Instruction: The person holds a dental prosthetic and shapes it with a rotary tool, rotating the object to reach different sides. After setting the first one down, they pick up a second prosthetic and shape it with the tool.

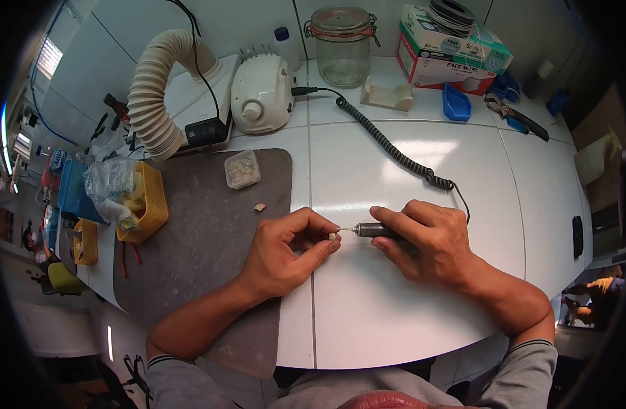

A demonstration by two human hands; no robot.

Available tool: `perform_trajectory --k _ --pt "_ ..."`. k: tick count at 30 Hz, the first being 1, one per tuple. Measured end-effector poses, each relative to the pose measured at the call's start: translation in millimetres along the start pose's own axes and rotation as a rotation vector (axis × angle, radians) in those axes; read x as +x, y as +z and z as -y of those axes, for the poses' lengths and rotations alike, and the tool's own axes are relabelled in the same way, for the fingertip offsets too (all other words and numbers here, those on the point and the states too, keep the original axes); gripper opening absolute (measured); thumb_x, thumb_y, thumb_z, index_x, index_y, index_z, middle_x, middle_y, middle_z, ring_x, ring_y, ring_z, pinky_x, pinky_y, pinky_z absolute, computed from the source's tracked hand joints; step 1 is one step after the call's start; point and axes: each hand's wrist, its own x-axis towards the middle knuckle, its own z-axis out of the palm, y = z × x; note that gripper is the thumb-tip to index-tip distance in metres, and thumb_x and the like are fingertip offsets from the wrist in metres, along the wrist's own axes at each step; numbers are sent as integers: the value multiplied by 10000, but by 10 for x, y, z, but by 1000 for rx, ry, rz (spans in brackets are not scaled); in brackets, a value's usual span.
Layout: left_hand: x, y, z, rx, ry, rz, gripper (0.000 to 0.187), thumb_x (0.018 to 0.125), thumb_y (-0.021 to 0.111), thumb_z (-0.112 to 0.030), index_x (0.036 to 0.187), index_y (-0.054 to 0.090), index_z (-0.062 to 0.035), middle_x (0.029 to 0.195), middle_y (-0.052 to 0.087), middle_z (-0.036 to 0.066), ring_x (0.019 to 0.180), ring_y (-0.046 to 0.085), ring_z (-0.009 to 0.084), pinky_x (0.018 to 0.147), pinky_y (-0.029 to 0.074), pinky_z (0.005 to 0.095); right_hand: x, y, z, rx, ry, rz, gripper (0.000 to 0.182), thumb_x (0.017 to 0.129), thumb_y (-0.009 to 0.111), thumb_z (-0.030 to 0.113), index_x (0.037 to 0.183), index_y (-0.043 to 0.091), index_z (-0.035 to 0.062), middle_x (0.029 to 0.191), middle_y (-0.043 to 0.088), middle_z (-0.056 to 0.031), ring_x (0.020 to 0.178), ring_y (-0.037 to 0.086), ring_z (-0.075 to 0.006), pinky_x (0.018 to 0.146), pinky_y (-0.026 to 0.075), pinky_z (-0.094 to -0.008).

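Between the thumb and fingertips of my left hand is pinched a small white tooth-like piece. My right hand grips a dark rotary handpiece lying almost level, its thin bit pointing left, with the tip right at the piece and my left fingertips. Both hands meet over the front middle of the white tiled table. Beyond my left hand, on the dark mat, lie a small loose chip and a clear box of similar pale pieces. A coiled cord runs from the handpiece to a white control unit.
A ribbed white hose arches at the back left, above yellow baskets with plastic bags. Along the back stand a glass jar, face mask boxes, a beige holder and a blue tray. Pliers lie back right.
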Motion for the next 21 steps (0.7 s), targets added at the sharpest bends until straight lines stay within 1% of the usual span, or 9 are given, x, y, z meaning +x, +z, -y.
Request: perform_trajectory --k 3,6,9,12,15,18,21 --pt "-2 4 30 -4 9 -10 162 1000 824 -5 1133 752 53 1031 822 94 955 775 108 830 614 252 4 -15 15 -30 -23 23 369 940 885 349 1230 809 134 739 595 4 580 606 -157 496 447 -342" --pt "-3 6 7 -6 -16 -9 173 996 826 -3 1142 754 52 1030 816 92 950 770 109 830 613 250 14 -36 21 -18 -36 36 416 885 917 264 1264 817 122 742 623 -12 577 596 -162 495 441 -351" --pt "-5 24 43 -11 16 -37 153 1002 816 -47 1123 779 38 996 822 96 889 773 111 781 621 262 12 -26 21 -30 -44 32 412 887 915 268 1261 816 125 746 617 -8 576 590 -160 496 438 -347" --pt "-6 29 47 -9 18 -42 154 1002 816 -50 1122 779 41 995 822 99 885 773 113 777 620 261 9 -22 22 -69 -56 32 367 933 887 349 1223 807 138 755 600 6 593 615 -153 500 449 -340" --pt "-8 2 14 -11 -9 -5 182 997 827 -8 1151 756 55 1028 812 97 945 767 108 819 613 250 7 -20 24 -73 -62 36 364 933 888 350 1219 807 138 756 599 8 595 614 -151 504 450 -337" --pt "-9 4 7 -13 -7 -4 175 998 823 -5 1149 756 54 1023 818 100 938 771 107 818 613 250 8 -18 28 -74 -51 38 361 934 887 347 1217 806 139 756 598 10 594 610 -151 507 450 -336" --pt "-9 -1 14 -10 -8 0 175 999 822 -3 1149 754 56 1020 823 101 930 774 107 815 612 248 9 -9 13 -39 -77 18 403 886 915 279 1245 815 127 748 603 4 578 579 -146 492 430 -338"
